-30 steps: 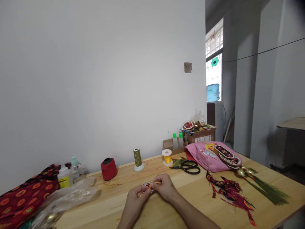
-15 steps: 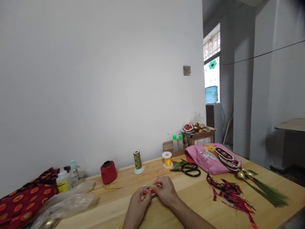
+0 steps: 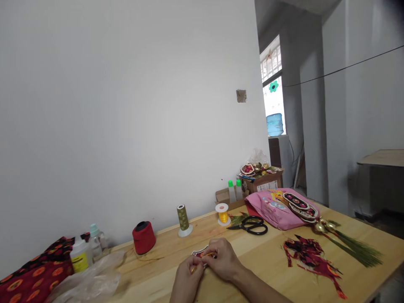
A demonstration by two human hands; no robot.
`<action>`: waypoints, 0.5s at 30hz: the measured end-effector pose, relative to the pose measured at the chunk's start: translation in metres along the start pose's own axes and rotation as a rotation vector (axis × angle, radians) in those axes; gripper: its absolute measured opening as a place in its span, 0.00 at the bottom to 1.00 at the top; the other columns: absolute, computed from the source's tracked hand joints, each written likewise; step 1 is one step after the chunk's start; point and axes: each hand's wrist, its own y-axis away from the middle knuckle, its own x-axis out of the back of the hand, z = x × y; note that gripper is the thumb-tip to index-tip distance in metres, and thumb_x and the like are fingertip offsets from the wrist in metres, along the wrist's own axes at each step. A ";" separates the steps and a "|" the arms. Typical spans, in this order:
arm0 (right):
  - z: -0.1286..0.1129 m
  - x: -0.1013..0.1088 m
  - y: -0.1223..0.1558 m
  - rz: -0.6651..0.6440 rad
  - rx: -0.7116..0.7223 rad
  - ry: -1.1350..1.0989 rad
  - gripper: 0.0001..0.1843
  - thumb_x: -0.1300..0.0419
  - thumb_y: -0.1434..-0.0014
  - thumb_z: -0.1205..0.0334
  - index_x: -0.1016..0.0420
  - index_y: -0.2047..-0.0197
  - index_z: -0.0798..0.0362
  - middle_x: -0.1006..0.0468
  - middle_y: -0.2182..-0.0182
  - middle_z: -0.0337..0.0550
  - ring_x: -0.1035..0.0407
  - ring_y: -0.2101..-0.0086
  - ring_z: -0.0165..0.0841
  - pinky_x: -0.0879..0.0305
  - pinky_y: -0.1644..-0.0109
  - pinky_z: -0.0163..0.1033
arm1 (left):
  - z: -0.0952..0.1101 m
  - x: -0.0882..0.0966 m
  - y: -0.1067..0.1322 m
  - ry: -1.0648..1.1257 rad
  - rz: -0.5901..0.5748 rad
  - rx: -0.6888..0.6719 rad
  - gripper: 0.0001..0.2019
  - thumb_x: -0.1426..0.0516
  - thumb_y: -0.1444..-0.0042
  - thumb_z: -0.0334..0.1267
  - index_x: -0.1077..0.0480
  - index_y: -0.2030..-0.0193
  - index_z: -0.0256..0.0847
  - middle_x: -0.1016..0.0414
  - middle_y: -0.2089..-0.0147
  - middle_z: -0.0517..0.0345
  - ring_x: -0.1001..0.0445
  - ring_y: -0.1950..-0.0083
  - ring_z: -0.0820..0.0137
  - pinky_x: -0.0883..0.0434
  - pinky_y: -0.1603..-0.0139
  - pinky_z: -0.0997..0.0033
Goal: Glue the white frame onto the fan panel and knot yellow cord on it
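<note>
A small dark red fabric piece (image 3: 200,253) with a white edge is held between my two hands low in the head view, just above the table. My left hand (image 3: 188,275) pinches its near left side between thumb and fingers. Yellow cord (image 3: 208,254) lies across the piece, and my right hand (image 3: 224,260) is closed on it with the fingertips against the fabric. The fingertips of both hands almost meet and cover the piece's lower part. Beyond them are a yellow cord spool (image 3: 223,215) and black-handled scissors (image 3: 252,226).
A red thread cone (image 3: 144,238) and a green thread cone (image 3: 182,221) stand near the wall. To the right lie a pink bag (image 3: 268,210), red fabric scraps (image 3: 307,254) and a green tassel (image 3: 358,248). Bottles, plastic wrap (image 3: 91,280) and patterned cloth (image 3: 30,269) occupy the left.
My right hand's fingertips have moved inward over the fabric piece, closer to my left fingers. The piece's far edge now tilts up to the right. The camera view has shifted slightly.
</note>
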 end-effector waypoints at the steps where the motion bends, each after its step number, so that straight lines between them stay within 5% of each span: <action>1: 0.000 0.000 0.000 0.010 -0.009 0.012 0.08 0.44 0.56 0.67 0.23 0.75 0.50 0.26 0.80 0.38 0.36 0.77 0.27 0.47 0.74 0.29 | -0.001 -0.001 0.000 0.004 0.010 -0.007 0.09 0.49 0.57 0.40 0.33 0.79 0.38 0.27 0.75 0.56 0.31 0.69 0.65 0.37 0.65 0.71; 9: -0.001 -0.006 0.002 0.066 -0.148 0.097 0.07 0.44 0.57 0.65 0.24 0.75 0.47 0.25 0.78 0.38 0.35 0.76 0.28 0.47 0.74 0.30 | -0.005 -0.002 -0.002 0.037 -0.038 0.002 0.08 0.48 0.57 0.39 0.35 0.80 0.38 0.28 0.77 0.57 0.31 0.71 0.66 0.37 0.68 0.72; 15: 0.016 -0.008 -0.002 0.088 -0.219 -0.066 0.09 0.45 0.56 0.63 0.24 0.73 0.52 0.24 0.74 0.41 0.33 0.72 0.30 0.41 0.70 0.31 | 0.000 0.001 0.001 0.071 -0.037 0.032 0.11 0.47 0.58 0.44 0.30 0.76 0.37 0.25 0.74 0.55 0.30 0.68 0.64 0.36 0.65 0.71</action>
